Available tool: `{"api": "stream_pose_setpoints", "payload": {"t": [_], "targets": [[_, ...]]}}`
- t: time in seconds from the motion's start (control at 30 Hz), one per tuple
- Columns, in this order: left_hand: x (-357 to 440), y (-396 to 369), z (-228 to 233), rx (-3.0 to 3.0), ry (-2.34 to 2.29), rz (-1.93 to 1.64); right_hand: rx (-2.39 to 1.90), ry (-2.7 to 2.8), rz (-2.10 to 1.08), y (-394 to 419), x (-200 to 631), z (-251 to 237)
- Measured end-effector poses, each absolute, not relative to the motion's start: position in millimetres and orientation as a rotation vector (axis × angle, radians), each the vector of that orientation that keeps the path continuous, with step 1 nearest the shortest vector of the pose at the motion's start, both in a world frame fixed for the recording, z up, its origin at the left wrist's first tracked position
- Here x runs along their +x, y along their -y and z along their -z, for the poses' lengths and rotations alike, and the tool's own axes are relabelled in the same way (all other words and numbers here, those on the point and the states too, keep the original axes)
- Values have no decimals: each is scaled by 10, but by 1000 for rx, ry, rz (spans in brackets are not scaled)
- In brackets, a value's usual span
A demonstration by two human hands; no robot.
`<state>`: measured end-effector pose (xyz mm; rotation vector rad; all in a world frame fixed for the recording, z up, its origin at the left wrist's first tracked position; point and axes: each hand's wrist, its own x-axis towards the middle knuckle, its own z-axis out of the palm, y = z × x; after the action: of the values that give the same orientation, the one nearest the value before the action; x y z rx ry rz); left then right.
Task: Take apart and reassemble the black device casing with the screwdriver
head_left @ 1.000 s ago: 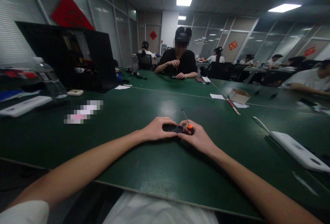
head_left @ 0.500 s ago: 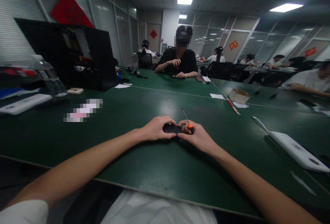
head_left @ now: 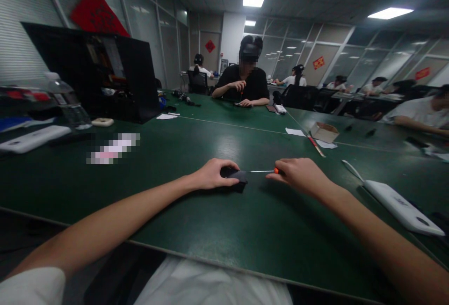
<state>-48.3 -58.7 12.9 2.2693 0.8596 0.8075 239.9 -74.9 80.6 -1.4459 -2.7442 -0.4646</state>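
Gripping, left hand [head_left: 214,175]: closed over small black device [head_left: 235,177] on green table [head_left: 217,221].
Right hand [head_left: 301,175]: grips orange-handled screwdriver [head_left: 264,171], level, tip just beside the device's right edge.

Green counter [head_left: 217,221]. White flat device [head_left: 400,204] right; cardboard box [head_left: 324,132] beyond. Water bottle [head_left: 66,101], black case [head_left: 94,78] left. Seated person [head_left: 243,85] opposite.

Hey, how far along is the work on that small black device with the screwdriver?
Nothing looks finished: the small black flat device shows no removed part or loose screw beside it. In hand: the left hand pins it to the green table, while the right hand holds the orange-handled thin screwdriver level, tip at the device's edge. Whatever it works on is too small to see.
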Motion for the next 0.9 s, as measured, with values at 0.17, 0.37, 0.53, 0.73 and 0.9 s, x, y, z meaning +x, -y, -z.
{"api": "stream_pose_setpoints", "payload": {"t": [0.17,0.37,0.53,0.73,0.9], "targets": [[-473,588,-122,2256,-852,-830,-1359,2770,397,756,2357,-678],[-471,593,-75,2260,-819,-886,-1203,2767,125,730,2094,-541],[-455,625,-60,2228,-761,-974,-1031,2703,-7,701,2012,-433],[-434,642,-53,2284,-614,-1040,-1116,2666,128,726,2018,-333],[-455,632,-45,2318,-619,-1012,-1070,2655,-21,717,1951,-293]]}}
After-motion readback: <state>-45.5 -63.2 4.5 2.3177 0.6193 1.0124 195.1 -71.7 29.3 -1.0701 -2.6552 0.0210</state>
